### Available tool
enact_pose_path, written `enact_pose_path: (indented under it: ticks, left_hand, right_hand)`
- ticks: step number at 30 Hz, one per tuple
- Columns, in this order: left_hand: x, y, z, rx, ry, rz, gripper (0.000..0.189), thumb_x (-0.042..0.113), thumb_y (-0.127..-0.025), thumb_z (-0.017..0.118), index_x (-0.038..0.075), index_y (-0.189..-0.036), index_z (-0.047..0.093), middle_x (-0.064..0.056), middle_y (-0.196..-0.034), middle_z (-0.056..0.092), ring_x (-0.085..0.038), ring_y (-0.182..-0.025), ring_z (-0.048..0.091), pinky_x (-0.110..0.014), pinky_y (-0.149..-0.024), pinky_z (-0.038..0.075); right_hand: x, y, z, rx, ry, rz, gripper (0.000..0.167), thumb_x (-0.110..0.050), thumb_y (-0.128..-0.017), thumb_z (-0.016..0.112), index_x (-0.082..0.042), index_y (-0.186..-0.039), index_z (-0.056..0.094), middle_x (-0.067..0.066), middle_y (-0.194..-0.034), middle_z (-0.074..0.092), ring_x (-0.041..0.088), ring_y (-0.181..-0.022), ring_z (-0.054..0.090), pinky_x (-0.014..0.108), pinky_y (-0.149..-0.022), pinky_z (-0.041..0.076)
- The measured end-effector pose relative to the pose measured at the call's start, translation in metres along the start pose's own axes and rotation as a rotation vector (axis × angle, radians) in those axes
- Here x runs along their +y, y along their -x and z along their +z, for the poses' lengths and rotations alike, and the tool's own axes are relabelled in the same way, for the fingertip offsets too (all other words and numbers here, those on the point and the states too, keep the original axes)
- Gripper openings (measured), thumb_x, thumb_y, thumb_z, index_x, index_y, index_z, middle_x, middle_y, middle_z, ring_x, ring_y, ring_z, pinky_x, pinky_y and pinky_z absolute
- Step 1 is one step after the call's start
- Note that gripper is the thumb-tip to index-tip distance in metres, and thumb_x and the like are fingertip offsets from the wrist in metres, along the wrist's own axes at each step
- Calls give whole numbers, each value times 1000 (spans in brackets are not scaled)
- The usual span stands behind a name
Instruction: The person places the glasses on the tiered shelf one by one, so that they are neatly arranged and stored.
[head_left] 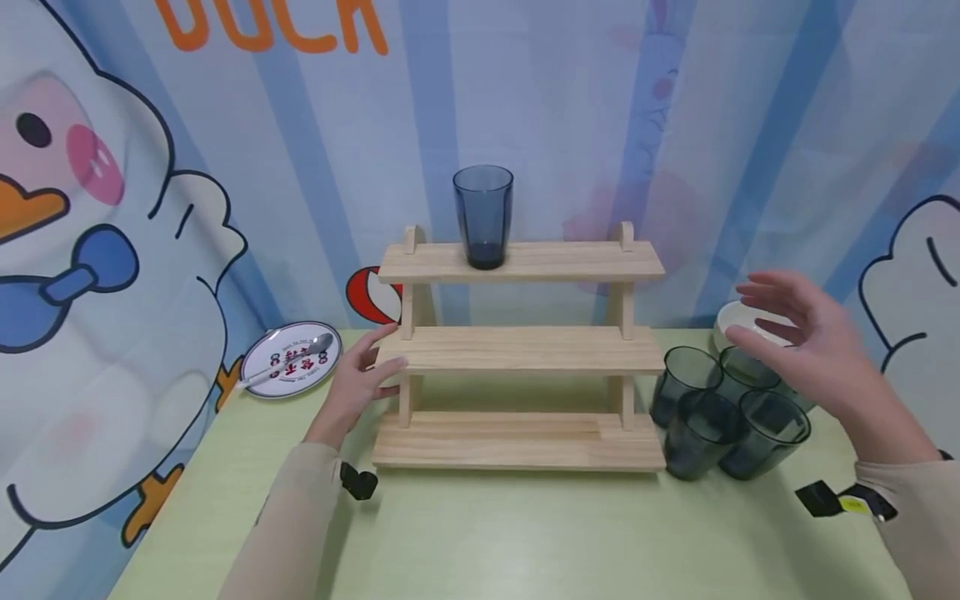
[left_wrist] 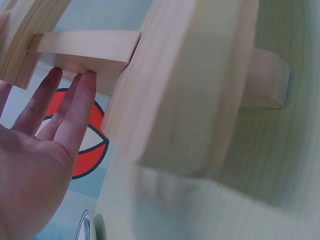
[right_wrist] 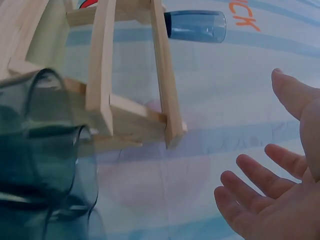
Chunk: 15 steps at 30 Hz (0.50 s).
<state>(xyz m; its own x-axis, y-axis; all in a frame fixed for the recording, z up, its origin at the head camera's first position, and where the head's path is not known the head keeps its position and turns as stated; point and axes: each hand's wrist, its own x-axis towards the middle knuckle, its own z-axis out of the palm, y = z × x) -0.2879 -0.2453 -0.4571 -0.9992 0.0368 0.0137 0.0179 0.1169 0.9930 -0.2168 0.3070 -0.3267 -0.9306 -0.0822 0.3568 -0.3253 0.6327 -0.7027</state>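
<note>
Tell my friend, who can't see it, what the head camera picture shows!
A person's left hand touches a three-tier wooden shelf with one dark glass on its top tier. The right hand is raised, empty, near more dark glasses beside the shelf. At left, a spoon lies on a plate.

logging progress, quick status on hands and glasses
Left hand touching shelf; right hand empty, near clustered glasses. One glass on top tier. Bowl behind the cluster; nothing obviously blocking.

White bowl (head_left: pixel 738 315) partly hidden behind right hand (head_left: pixel 821 354), orange lettering (head_left: pixel 300 43) cropped by head view's top edge
</note>
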Motion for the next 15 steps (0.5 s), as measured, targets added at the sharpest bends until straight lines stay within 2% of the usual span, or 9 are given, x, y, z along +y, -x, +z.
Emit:
enact_pose_path:
  ticks: [4,8,15]
  left_hand:
    - [1,1,-1,3,12,0,67,22,-98,77,28,-158,49,-20,-150,52,-39,-129,59,-51,-89,63]
    - [1,1,0,-2,23,-1,66,23,-97,78,29,-157,50,-19,-150,53,-38,-128,59,-51,-89,63]
    - [1,0,1,-7,21,10,67,23,-98,78,29,-158,49,-19,-150,53,-38,-129,58,-52,-90,62]
  right_hand:
    - [17,19,-4,47,75,22,72,-26,-99,75,-18,-161,39,21,-153,51,-5,-127,48,-2,-90,38]
    - [37,36,-8,89,101,29,70,-23,-100,75,-12,-160,40,27,-150,51,-16,-121,42,-4,-88,35]
    - [67,62,-9,87,149,71,75,-25,-100,75,-8,-162,36,32,-150,49,-22,-116,37,-6,-84,32]
